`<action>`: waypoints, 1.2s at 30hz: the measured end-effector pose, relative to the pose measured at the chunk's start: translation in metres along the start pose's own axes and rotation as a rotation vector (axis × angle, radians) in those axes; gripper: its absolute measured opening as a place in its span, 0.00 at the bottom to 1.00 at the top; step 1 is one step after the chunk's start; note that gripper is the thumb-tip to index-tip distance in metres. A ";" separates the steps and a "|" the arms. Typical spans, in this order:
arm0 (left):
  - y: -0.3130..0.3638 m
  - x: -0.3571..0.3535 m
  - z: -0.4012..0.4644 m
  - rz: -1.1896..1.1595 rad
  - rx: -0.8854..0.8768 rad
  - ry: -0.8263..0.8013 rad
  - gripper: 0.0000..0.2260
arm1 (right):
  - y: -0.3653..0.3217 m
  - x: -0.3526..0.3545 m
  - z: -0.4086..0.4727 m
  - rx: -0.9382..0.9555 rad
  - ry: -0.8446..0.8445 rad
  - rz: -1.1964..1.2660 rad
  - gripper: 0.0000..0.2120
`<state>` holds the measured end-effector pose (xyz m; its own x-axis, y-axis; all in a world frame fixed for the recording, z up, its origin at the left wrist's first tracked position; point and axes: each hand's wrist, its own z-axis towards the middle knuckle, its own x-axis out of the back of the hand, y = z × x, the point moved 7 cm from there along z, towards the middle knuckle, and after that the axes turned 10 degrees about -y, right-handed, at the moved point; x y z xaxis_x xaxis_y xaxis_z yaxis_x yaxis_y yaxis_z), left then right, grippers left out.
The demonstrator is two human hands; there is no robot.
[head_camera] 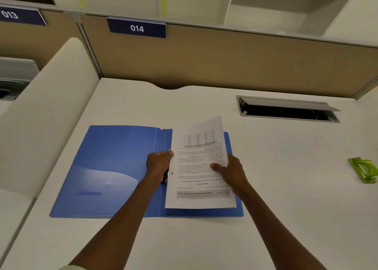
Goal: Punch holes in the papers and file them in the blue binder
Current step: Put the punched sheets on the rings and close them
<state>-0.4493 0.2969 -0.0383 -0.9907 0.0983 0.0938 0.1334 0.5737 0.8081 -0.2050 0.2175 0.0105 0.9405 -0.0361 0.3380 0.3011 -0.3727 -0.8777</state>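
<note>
The left hand (pixel 158 163) has its fingers curled closed at the left edge of the papers (pixel 201 167), right by the metal rings (pixel 169 151) of the binder (pixel 114 167); whether they pinch the paper or the ring clasp cannot be told. The right hand (pixel 230 170) grips the papers' right edge, thumb on top, fingers hidden beneath. The papers are printed sheets, text upside down to the person, with a punched hole near the left edge. Their far end lifts and curls upward. They rest on the right half of the blue binder, which lies open flat on the white counter (pixel 276 188). Well to the right sits a green hole punch (pixel 364 170). Farther back, a cable hatch (pixel 286 110) stands open in the counter, below a partition labelled 014 (pixel 137 28).
</note>
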 end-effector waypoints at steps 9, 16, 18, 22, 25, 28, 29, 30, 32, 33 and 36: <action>0.020 0.003 -0.001 0.628 -0.148 -0.278 0.12 | 0.007 -0.001 0.001 -0.028 0.017 -0.024 0.15; 0.022 0.001 -0.003 0.881 -0.111 -0.428 0.13 | 0.005 -0.001 -0.002 -0.044 0.011 -0.009 0.14; 0.023 0.002 -0.003 0.893 -0.106 -0.423 0.12 | 0.005 -0.001 -0.003 -0.053 0.007 0.012 0.13; 0.025 0.004 -0.001 0.926 -0.117 -0.390 0.12 | 0.006 -0.005 -0.005 -0.078 -0.004 0.063 0.13; 0.026 0.005 0.000 0.966 -0.123 -0.373 0.12 | 0.010 -0.008 -0.008 -0.094 0.003 0.081 0.13; 0.026 0.006 0.000 0.988 -0.110 -0.383 0.12 | 0.015 -0.011 -0.008 -0.116 0.025 0.098 0.16; 0.025 0.006 0.000 0.987 -0.102 -0.393 0.12 | 0.017 -0.011 -0.008 -0.121 0.030 0.098 0.16; 0.025 0.006 0.000 0.985 -0.096 -0.403 0.12 | 0.018 -0.012 -0.008 -0.124 0.034 0.099 0.16; 0.024 0.006 0.000 0.974 -0.090 -0.413 0.12 | 0.020 -0.012 -0.008 -0.128 0.040 0.096 0.16; 0.023 0.006 -0.001 0.965 -0.088 -0.414 0.12 | 0.020 -0.011 -0.007 -0.127 0.043 0.088 0.16; 0.023 0.004 -0.003 0.954 -0.086 -0.418 0.13 | 0.020 -0.008 -0.005 -0.129 0.055 0.042 0.16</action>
<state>-0.4501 0.3077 -0.0176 -0.3847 0.7629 0.5195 0.8373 0.0515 0.5444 -0.2070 0.2055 -0.0075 0.9407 -0.1040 0.3228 0.2352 -0.4856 -0.8419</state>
